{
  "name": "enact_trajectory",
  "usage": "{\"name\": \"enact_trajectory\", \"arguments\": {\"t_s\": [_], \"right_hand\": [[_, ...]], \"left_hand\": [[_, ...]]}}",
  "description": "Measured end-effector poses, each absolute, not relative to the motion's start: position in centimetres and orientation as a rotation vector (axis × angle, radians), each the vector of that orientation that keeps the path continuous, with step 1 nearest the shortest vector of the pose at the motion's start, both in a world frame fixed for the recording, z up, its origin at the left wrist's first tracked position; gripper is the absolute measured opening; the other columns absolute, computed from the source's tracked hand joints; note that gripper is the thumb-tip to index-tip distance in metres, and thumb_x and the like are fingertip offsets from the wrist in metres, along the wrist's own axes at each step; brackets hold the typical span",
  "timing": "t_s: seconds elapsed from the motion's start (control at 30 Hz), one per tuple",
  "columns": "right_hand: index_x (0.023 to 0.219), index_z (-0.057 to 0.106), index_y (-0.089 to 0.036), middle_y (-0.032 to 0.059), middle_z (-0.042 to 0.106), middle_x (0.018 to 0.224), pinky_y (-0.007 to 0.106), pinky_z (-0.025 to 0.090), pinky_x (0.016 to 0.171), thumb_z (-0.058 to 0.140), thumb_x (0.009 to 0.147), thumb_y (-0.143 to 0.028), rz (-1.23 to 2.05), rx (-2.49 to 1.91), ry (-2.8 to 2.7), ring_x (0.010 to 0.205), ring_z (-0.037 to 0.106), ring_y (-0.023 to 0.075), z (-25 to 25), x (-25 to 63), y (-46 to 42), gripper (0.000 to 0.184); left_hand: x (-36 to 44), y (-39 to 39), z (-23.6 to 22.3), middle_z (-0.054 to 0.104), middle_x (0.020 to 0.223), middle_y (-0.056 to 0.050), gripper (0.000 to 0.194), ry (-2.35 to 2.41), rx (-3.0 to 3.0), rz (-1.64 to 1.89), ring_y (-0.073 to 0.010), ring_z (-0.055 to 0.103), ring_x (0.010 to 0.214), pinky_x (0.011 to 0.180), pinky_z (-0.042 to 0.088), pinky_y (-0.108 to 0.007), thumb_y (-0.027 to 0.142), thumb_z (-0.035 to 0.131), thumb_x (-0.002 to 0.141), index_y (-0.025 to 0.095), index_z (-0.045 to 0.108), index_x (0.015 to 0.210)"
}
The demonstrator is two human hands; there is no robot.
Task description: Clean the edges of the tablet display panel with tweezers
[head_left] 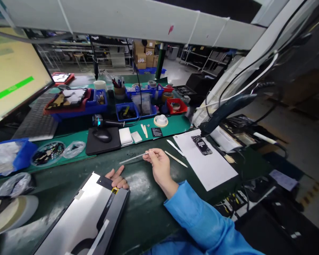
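Observation:
My right hand (pixel 158 166), in a blue sleeve, pinches one end of a thin pale strip (pixel 131 159) between thumb and fingers. The strip points left above the dark green bench mat; I cannot tell its exact kind. At the lower left lies a tilted display panel (pixel 74 212) with a silver back, black edges and a yellow patch near its far end. The fingers of my left hand (pixel 118 179) curl over that far end, and the rest of the hand is hidden by the panel. A white strip (pixel 99 237) lies across the panel's lower part.
A white sheet (pixel 212 170) bearing a circuit board (pixel 201 145) lies on the right, beside a pen (pixel 175 148) and a thin stick (pixel 176 159). Behind are a mouse (pixel 102 135), blue bins (pixel 127 111) and a monitor (pixel 13 71). A tape roll (pixel 29 212) stands left.

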State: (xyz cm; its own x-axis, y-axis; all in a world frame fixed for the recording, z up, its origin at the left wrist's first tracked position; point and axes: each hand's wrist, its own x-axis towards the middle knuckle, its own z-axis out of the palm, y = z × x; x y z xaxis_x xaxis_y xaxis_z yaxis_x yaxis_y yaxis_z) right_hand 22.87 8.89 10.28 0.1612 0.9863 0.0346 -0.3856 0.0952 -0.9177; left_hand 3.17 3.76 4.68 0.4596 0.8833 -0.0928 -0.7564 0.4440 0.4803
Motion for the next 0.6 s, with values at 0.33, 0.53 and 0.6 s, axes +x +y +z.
{"name": "enact_trajectory", "arguments": {"t_s": [0.33, 0.53, 0.6], "right_hand": [[0.087, 0.066, -0.016, 0.0076, 0.076, 0.081, 0.028, 0.062, 0.060, 0.077, 0.077, -0.059, 1.553, -1.092, -1.166, 0.070, 0.076, 0.0191, 8.4, 22.6, 7.7, 0.046], [0.088, 0.073, -0.017, 0.0038, 0.074, 0.073, 0.024, 0.050, 0.046, 0.074, 0.077, -0.053, 1.380, -1.240, -1.463, 0.050, 0.063, 0.0137, 7.9, 23.4, 6.9, 0.037], [0.098, 0.075, -0.020, 0.0038, 0.075, 0.082, 0.028, 0.053, 0.054, 0.073, 0.079, -0.047, 1.205, -1.329, -1.514, 0.056, 0.063, 0.0146, 8.2, 24.8, 6.9, 0.034]], "left_hand": [[2.5, 4.0, 5.3, 0.016, 0.048, 0.006, 0.042, 0.243, 0.304, 1.055, -0.0120, 0.037, 0.051, 0.062, 0.036, -0.026, 0.026, 0.034, 0.106, 0.025, 0.074, 0.118], [2.0, 5.3, 2.4, 0.025, 0.047, 0.004, 0.048, 0.216, 0.385, 1.087, -0.0134, 0.042, 0.050, 0.062, 0.036, -0.029, 0.015, 0.027, 0.102, 0.027, 0.071, 0.118], [1.9, 6.0, 1.4, 0.022, 0.042, 0.004, 0.047, 0.213, 0.397, 1.095, -0.0137, 0.038, 0.043, 0.058, 0.035, -0.030, 0.011, 0.029, 0.097, 0.024, 0.073, 0.106]]}}
